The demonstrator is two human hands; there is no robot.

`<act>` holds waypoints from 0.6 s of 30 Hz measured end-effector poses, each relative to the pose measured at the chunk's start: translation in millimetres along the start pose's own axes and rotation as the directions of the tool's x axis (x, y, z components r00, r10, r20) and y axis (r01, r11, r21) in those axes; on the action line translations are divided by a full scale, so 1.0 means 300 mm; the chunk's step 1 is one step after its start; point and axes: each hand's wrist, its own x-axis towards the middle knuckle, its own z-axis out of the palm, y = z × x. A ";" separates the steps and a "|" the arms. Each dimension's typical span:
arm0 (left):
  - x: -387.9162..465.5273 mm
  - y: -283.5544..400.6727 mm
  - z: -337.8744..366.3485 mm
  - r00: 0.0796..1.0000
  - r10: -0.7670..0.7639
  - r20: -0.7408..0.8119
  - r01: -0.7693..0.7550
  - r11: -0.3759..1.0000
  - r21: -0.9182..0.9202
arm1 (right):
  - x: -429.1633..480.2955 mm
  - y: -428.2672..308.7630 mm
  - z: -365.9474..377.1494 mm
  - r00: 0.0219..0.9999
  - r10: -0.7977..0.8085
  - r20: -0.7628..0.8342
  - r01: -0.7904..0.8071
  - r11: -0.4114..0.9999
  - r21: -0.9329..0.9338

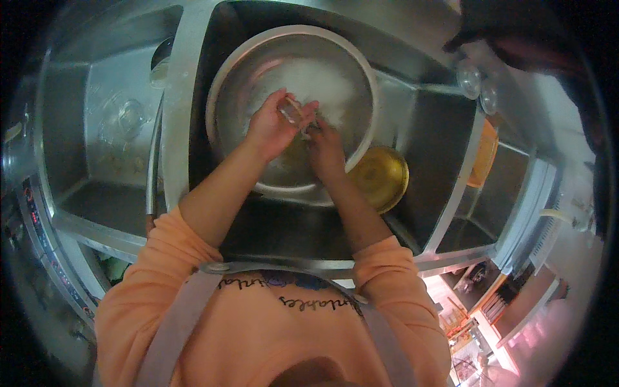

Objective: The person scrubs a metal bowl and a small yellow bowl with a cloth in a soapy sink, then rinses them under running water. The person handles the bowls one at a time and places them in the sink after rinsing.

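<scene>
Over a large round metal basin, which stands in the middle sink, both of my hands are close together. My left hand is shut on a small clear glass, its rim tilted up between thumb and fingers. My right hand is beside the glass, its fingers bent near the glass's lower side; whether they hold anything is hidden. Whitish, cloudy water shows in the basin. A yellow metal bowl leans at the basin's lower right, partly behind my right forearm.
A ladle rests along the left sink's divider. Clear glassware lies in the left sink. Two clear glasses stand at the right ledge, above an orange object. A sink wall separates the right-hand sink.
</scene>
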 end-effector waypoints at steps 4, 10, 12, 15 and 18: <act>-0.069 0.018 0.098 0.995 -0.048 0.087 0.045 0.998 0.036 | -0.001 0.002 0.068 0.999 -0.019 0.050 0.022 0.998 -0.064; -0.120 0.029 0.109 0.987 0.043 0.152 -0.087 0.952 0.294 | 0.042 -0.095 -0.122 0.797 0.547 0.255 -0.476 0.310 0.823; -0.115 0.022 0.091 0.990 0.110 0.088 -0.138 0.880 0.455 | -0.012 -0.197 -0.230 0.849 0.523 0.073 -0.253 0.282 0.926; -0.120 -0.015 0.126 0.981 0.195 -0.003 -0.144 0.735 0.663 | -0.067 -0.261 -0.241 0.904 0.147 -0.402 0.097 0.844 0.527; -0.088 -0.031 0.082 0.979 0.199 -0.033 -0.087 0.564 0.821 | -0.002 -0.310 -0.253 0.867 -0.057 -0.495 0.197 0.952 0.236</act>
